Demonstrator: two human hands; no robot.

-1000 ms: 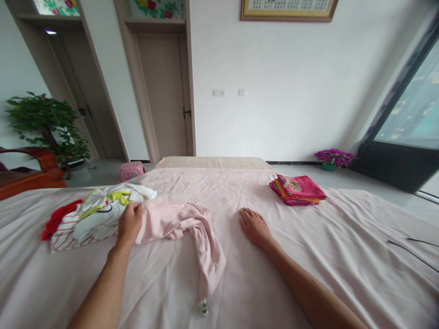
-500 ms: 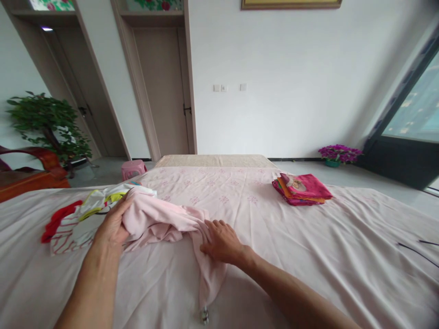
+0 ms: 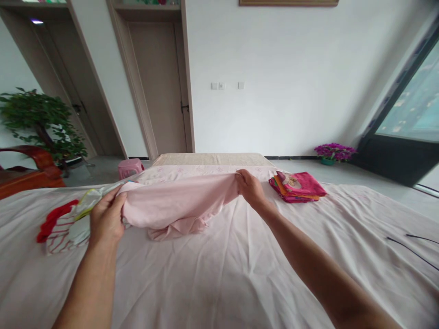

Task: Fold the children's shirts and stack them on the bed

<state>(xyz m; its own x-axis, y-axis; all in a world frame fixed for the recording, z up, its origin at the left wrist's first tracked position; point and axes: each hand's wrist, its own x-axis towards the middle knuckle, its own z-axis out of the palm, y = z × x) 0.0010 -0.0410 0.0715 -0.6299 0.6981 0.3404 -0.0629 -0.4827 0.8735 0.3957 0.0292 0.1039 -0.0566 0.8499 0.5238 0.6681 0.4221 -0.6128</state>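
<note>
A pale pink garment (image 3: 178, 198) is stretched between my two hands above the bed-like surface; its exact kind does not show. My left hand (image 3: 108, 214) pinches its left end, thumb on top. Closed fingers of my right hand (image 3: 252, 189) grip the upper right corner. Below the taut part, a loose fold droops onto the pink sheet (image 3: 219, 274). Just left of my left hand lies a heap of clothes, with a red piece (image 3: 56, 220) and a red-striped white piece (image 3: 65, 237). Part of that heap is hidden behind the hand.
A stack of folded pink and orange clothes (image 3: 300, 187) lies on the sheet at right. Two thin dark cords (image 3: 411, 251) rest near the right edge. Beyond are a pink stool (image 3: 130, 168), a wooden armchair (image 3: 30, 167), a leafy plant (image 3: 37, 116) and purple flowers (image 3: 334, 152).
My right hand has moved up and to the right, pulling the bunched pink garment out taut. Its hanging end with the metal piece no longer shows at the front. The view has shifted slightly.
</note>
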